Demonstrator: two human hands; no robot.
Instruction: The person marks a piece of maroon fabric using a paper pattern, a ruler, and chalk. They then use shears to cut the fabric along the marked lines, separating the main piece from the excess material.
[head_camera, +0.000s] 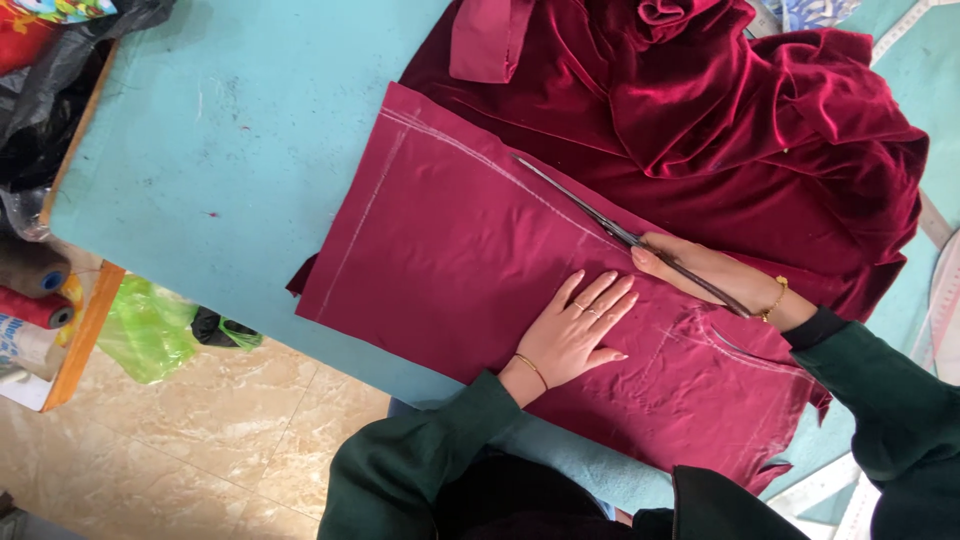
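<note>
Scissors (580, 205) are lying in our right hand (700, 270), which is gripping the handles, and the blades are pointing along the chalk line (470, 150) on the flat maroon fabric piece (450, 260). We are pressing our left hand (575, 330), open with spread fingers, on this piece. It is lying on the turquoise surface (230, 160), beside bunched red velvet (720, 130).

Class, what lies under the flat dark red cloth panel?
The dark red cloth panel lies on the turquoise table. The left hand presses on it; anything beneath stays hidden.
</note>
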